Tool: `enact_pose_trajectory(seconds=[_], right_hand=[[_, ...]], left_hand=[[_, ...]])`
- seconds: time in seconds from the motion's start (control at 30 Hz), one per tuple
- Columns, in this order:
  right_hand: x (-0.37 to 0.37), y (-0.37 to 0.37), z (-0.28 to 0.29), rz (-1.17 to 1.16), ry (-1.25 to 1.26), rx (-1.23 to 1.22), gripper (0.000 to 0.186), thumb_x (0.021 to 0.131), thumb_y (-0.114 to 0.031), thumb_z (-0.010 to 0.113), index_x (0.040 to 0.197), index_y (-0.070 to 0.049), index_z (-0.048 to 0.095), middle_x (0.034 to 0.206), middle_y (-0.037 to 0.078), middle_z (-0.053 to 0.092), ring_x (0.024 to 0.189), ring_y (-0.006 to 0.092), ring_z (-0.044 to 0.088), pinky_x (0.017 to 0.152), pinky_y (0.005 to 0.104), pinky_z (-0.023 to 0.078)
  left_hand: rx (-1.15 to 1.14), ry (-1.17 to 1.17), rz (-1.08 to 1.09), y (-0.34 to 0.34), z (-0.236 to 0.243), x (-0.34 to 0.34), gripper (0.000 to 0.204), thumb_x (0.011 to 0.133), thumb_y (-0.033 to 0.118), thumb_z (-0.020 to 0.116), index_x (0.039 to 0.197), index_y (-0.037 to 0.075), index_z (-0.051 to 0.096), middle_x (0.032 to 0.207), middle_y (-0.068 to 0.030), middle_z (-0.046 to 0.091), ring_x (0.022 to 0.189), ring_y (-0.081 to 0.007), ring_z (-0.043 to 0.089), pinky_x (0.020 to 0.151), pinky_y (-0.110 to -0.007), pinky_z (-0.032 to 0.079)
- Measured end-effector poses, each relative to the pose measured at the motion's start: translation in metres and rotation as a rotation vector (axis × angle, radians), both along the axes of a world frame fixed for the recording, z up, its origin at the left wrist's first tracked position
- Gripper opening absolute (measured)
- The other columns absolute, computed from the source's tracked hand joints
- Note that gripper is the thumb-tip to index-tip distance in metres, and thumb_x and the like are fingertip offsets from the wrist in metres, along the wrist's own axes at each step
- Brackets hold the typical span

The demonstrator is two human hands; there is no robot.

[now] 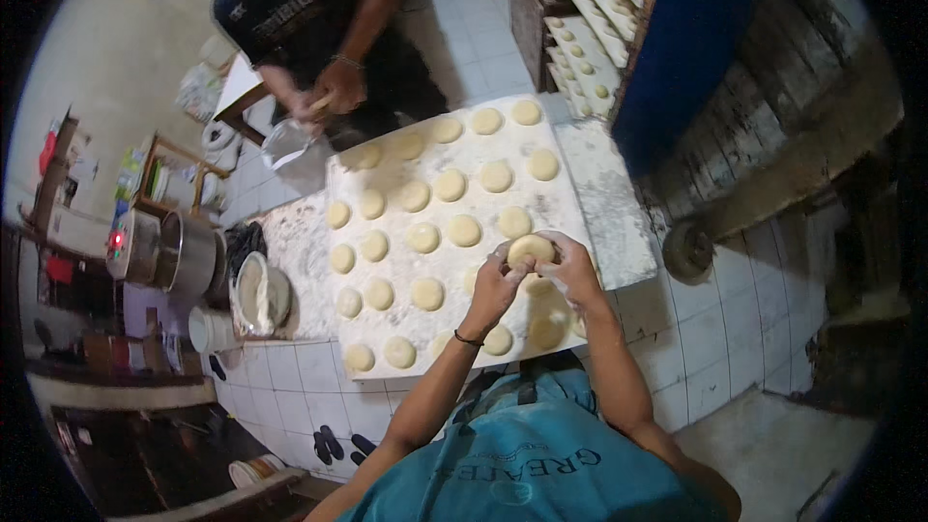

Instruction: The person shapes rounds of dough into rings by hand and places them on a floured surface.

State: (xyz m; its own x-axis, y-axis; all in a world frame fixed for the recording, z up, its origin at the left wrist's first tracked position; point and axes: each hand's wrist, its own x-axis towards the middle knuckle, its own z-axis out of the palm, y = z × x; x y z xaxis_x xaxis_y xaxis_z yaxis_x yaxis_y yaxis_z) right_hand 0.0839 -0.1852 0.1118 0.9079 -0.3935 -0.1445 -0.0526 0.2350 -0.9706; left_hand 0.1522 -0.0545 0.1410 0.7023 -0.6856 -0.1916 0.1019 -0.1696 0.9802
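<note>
A round, flat piece of pale dough (531, 250) is held up between both my hands, above the right part of a floured board. My left hand (498, 282) pinches its left side, and my right hand (572, 271) curls round its right side, thumbs meeting at the near edge. Rows of similar dough rounds (426, 294) lie on the white floured board (387, 273). My forearms hide some of the rounds near the front edge.
Across the board stands a person (309, 19) in dark clothes, hands together at a piece of dough. A rack (592, 48) with trays of dough is at the far right. Left of the board sit a tub (262, 292) and a metal pot (189, 251). Sandals (329, 443) lie on the floor.
</note>
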Motion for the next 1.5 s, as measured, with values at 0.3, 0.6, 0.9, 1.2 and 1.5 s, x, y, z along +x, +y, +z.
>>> enact_pose_trajectory(seconds=[0.3,0.6,0.9,1.2,1.5], right_hand=[[0.002,0.160,0.029,0.009,-0.102,-0.500,0.026,0.068,-0.004,0.057,0.093,-0.001,0.058,0.075,0.015,0.060,0.071,0.0202,0.060,0.067,0.0300,0.047],[0.006,0.313,0.027,0.256,-0.076,-0.387,0.017,0.073,-0.002,0.054,0.089,-0.001,0.051,0.077,0.009,0.057,0.069,0.0164,0.057,0.062,0.0294,0.047],[0.018,0.324,0.057,0.796,-0.187,1.271,0.050,0.083,-0.013,0.035,0.132,-0.008,0.028,0.083,0.013,0.055,0.067,0.0195,0.056,0.062,0.0333,0.050],[0.029,0.249,0.044,1.027,-0.294,0.693,0.047,0.093,-0.029,0.032,0.130,0.000,0.029,0.096,0.016,0.056,0.070,0.0198,0.056,0.063,0.0298,0.046],[0.022,0.124,0.052,0.042,-0.415,1.029,0.052,0.091,-0.045,0.033,0.130,-0.012,0.034,0.045,-0.003,0.030,0.041,0.0101,0.035,0.045,0.0261,0.036]], left_hand=[[-0.181,-0.194,0.303,0.155,-0.007,-0.024,0.034,0.084,0.005,0.054,0.114,0.003,0.040,0.102,-0.0096,0.053,0.092,-0.0141,0.052,0.078,-0.026,0.044],[0.229,-0.493,0.625,0.321,-0.003,-0.026,0.051,0.066,-0.006,0.055,0.114,-0.001,0.039,0.085,-0.0155,0.057,0.073,-0.0227,0.059,0.069,-0.030,0.048],[-1.030,0.793,0.202,0.363,0.009,-0.072,0.057,0.089,0.039,0.036,0.133,0.007,0.018,0.099,-0.0189,0.052,0.074,-0.0237,0.056,0.068,-0.033,0.049],[-0.465,0.576,0.141,0.307,0.019,-0.060,0.063,0.087,0.055,0.035,0.129,0.009,0.028,0.073,-0.0098,0.053,0.063,-0.0194,0.050,0.064,-0.032,0.043],[-0.889,0.862,0.460,0.124,0.047,0.004,0.033,0.089,0.040,0.041,0.099,0.009,0.049,0.050,0.0057,0.026,0.044,-0.0073,0.029,0.051,-0.026,0.034]])
